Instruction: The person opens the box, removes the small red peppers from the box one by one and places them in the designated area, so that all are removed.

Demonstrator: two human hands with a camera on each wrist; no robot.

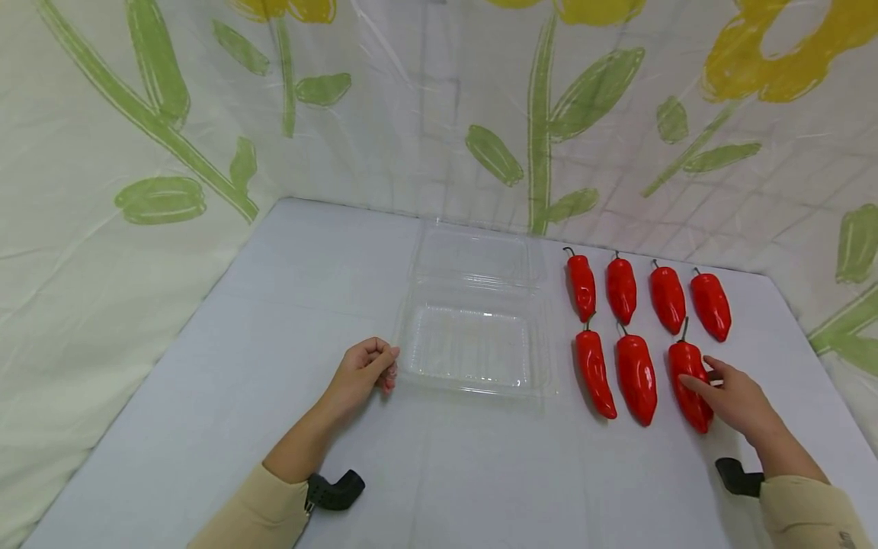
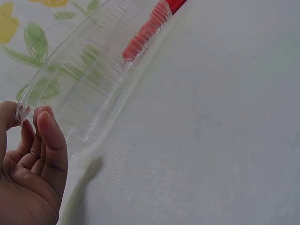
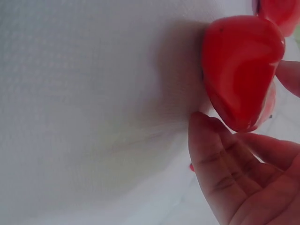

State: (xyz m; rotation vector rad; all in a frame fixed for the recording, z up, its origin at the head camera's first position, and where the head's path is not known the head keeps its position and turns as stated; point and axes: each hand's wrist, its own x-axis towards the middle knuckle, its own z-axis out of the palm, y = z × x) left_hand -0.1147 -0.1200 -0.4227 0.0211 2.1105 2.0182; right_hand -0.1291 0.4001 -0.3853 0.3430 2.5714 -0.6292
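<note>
A red chili pepper (image 1: 686, 358), the right one of the front row, is between the thumb and fingers of my right hand (image 1: 737, 400). The right wrist view shows the pepper's blunt, shiny end (image 3: 241, 70), thumb on one side and fingers (image 3: 213, 159) on the other. My left hand (image 1: 363, 370) is at the left edge of a clear plastic clamshell box (image 1: 473, 347), its lid (image 1: 473, 255) folded back toward the wall. In the left wrist view, thumb and curled fingers pinch the box's thin rim (image 2: 23, 105). Nothing shows inside the box.
Two more red peppers, one slim (image 1: 595, 374) and one broader (image 1: 636, 381), lie to the left of the gripped one. Behind them is a row of several peppers (image 1: 620, 290). A flower-printed curtain (image 1: 384, 137) borders the white table (image 1: 274, 343).
</note>
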